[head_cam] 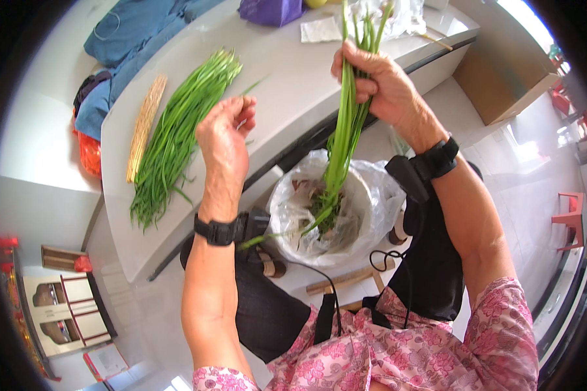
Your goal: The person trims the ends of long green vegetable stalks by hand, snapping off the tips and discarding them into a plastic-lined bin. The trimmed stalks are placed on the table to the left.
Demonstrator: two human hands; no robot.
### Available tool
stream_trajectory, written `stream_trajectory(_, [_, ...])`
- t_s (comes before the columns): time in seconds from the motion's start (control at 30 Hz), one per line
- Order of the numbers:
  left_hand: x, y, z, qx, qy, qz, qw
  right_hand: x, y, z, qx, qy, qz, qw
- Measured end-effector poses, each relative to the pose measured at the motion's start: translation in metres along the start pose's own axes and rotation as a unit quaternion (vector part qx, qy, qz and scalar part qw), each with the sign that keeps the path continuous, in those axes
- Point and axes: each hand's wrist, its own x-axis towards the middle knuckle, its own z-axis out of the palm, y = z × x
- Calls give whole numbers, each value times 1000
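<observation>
My right hand (372, 80) grips a bunch of long green leafy stalks (340, 141), likely garlic chives, whose lower ends hang over a bin (369, 205) lined with clear plastic. Green scraps (325, 210) lie inside the bin. My left hand (230, 119) is raised over the table's edge with its fingers curled; a thin green leaf (254, 85) shows just beyond the fingertips, and whether they pinch it I cannot tell. Left of that hand, a large pile of the same greens (181, 132) rests on the pale table (274, 68), beside a bundle of dry straw-coloured stalks (146, 127).
A purple bag (271, 10), a folded white tissue (320, 30) and clear plastic (396, 19) lie at the table's far side. Blue cloth (132, 39) is at the left. A cardboard box (504, 68) stands right of the table; a red stool (570, 220) is farther right.
</observation>
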Motion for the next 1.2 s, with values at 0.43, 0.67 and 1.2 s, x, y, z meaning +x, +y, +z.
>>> stream_trajectory(0.43, [-23, 7, 18, 17, -176, -33, 984, -19, 17, 27, -118, -85, 169, 975])
stream_trajectory(0.67, [-28, 9, 17, -18, -176, -42, 983, -21, 26, 39, -120, -101, 188, 970])
stream_trajectory(1.2, [-45, 10, 24, 111, -125, 11, 986, -17, 40, 45, -78, -65, 153, 983])
